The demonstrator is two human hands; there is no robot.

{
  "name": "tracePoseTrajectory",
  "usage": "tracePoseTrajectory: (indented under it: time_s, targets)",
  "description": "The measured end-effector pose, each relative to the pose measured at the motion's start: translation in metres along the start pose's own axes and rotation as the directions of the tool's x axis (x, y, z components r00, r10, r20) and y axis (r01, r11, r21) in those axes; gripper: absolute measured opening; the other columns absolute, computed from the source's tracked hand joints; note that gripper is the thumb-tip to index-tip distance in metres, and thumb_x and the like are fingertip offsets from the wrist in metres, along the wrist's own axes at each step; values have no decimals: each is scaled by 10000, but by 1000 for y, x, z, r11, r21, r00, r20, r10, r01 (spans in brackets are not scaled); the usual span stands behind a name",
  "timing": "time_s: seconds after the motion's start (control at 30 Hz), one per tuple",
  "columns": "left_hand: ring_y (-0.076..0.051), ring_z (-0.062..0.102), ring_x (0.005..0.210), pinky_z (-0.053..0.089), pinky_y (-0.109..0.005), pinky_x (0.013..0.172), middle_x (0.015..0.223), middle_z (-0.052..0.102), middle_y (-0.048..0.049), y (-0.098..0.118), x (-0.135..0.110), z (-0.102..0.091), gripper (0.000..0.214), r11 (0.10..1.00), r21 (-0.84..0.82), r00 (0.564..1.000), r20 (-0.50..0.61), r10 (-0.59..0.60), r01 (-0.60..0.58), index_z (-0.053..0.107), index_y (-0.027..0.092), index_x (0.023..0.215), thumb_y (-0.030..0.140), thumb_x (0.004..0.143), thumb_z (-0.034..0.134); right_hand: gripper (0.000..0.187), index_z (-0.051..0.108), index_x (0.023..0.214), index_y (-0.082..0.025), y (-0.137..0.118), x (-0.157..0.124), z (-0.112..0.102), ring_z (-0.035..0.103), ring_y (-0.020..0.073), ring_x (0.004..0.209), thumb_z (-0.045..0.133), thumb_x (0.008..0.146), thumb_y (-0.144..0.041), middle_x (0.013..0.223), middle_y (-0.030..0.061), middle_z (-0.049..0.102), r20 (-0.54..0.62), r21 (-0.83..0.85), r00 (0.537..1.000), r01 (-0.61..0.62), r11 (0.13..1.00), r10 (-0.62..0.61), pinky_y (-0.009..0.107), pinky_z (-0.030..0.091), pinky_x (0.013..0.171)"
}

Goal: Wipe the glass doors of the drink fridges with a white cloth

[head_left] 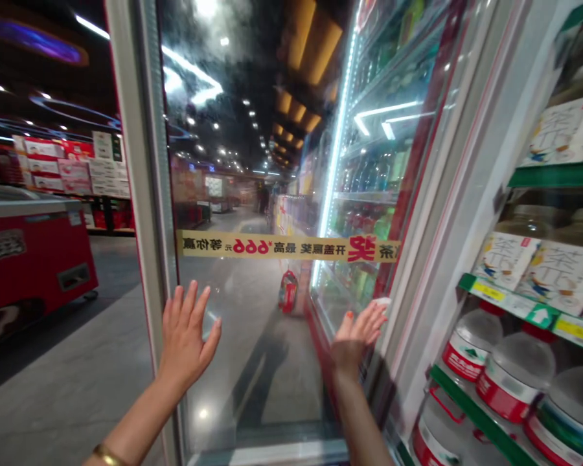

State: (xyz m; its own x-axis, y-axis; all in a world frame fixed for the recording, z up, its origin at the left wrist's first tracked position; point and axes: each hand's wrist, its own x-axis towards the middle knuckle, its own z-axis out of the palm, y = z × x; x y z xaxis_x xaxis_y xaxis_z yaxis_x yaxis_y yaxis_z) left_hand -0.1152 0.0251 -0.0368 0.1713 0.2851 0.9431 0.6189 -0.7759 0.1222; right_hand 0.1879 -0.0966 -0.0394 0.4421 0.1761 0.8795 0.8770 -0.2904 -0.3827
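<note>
Large shop hall ahead of both hands, with a polished grey floor (63, 401) below and a dark ceiling with rows of small lights (245, 123) above. Tall drinks cooler (495, 194) to the right of the right hand, its green-edged shelves full of big water bottles with red labels (515, 378) and, higher up, white cartons (561, 278). Swung-open glass door (252, 362) directly in front of both hands, between them and the hall, with a yellow printed strip (286, 246) across it above the hands, the characters seen reversed. Farther left of the left hand, a red chest freezer (29, 259) and stacked red and white boxes (72, 165); beyond the glass, a small red bag (287, 291) on the floor, straight ahead between the hands. Left hand (189, 340) open, fingers spread, palm facing the glass, holding nothing. Right hand (358, 333) also open and spread, close to the door's edge, empty too. Contact with the glass impossible to tell for either hand. Thin gold bracelet (107, 455) on the left wrist.
</note>
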Motion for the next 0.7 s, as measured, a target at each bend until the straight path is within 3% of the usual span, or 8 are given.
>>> tracePoseTrajectory:
  time_s: [0.13,0.23,0.27,0.4,0.47,0.53,0.6,0.7]
  targets:
    - [-335,-16,1745,65,-652,1402,1870,42,-143,2,19,-9,948,1000,19,1000,3,-15,15,28,270,1788,331,1041,608,741,118,1796,-289,-22,36,-13,195,364,1725,386,1113,-388,1848,123,255,100,56,950,291,955,-295,707,190,1367]
    - [-322,-60,1743,56,-629,1410,1870,-6,-139,12,17,-13,974,1000,16,1000,-16,-18,19,-7,249,1786,357,1043,614,628,452,1682,-427,-21,25,-32,429,269,1633,558,1063,-440,1718,-5,532,364,282,576,681,676,-732,566,254,1385]
    - [-316,-57,1744,53,-619,1413,1871,-3,-131,16,14,-14,968,999,18,999,-17,-28,29,-4,251,1786,361,1046,611,581,522,1635,-439,-13,28,-40,472,253,1604,575,1057,-448,1677,-19,583,390,307,536,691,654,-749,540,267,1383]
    - [-336,-30,1744,44,-623,1414,1873,31,-120,31,6,-22,999,998,27,998,-27,-59,60,11,266,1785,395,1029,650,661,316,1750,-165,4,89,-64,208,346,1723,320,1133,-402,1808,209,326,208,60,914,343,938,-347,690,209,1354]
    - [-330,-21,1745,37,-609,1418,1872,41,-117,37,4,-26,1012,997,42,997,-45,-69,71,18,262,1786,401,1021,666,722,66,1771,-49,-17,120,-61,-29,376,1745,194,1138,-372,1842,294,75,103,18,972,210,978,-211,768,142,1328]
    - [-300,-24,1747,27,-566,1426,1872,35,-107,42,4,-30,997,994,76,995,-65,-69,74,29,244,1786,390,1027,659,725,78,1787,-128,-49,124,-54,-59,356,1745,255,1134,-389,1863,219,81,105,40,961,254,966,-257,752,115,1343]
    - [-268,-33,1748,13,-518,1431,1870,30,-97,46,4,-34,975,991,114,995,-82,-54,64,45,223,1786,375,1033,645,707,242,1776,-281,-72,102,-49,92,322,1745,419,1104,-412,1849,98,262,221,119,826,505,855,-519,692,127,1374]
    - [-243,-37,1747,-1,-476,1432,1866,40,-98,51,2,-40,952,987,151,994,-101,-34,49,58,191,1786,379,1040,619,659,433,1689,-432,-69,63,-48,384,274,1655,577,1047,-399,1720,-1,529,343,285,425,803,524,-837,598,199,1392]
